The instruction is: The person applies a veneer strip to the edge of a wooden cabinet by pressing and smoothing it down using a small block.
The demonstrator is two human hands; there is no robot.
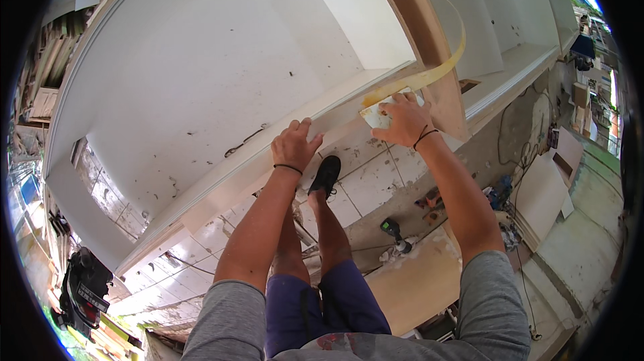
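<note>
My right hand [407, 121] was closed over a stained whitish pad [371, 115], fingers on top and thumb at its near side, pressing it down on the front edge [235, 168] of a large white cabinet [221, 66]. A pale yellow strip [439, 74] ran out from beside the pad, crossed the wood-toned divider [446, 102] and curled up in an arc on the right; I couldn't tell how much of it touched the edge. My left hand [295, 147] lay on that same edge, farther left, fingers forward and thumb held apart, gripping nothing that I could see. Below, my black shoe [327, 176] stood on dirty white tiles [355, 203]. Right of my legs, a black and green power tool [396, 235] lay near a tan board [409, 277]. Flat panels [540, 193] leaned farther right, and timber pieces [54, 59] were stacked beyond the cabinet's left side.
</note>
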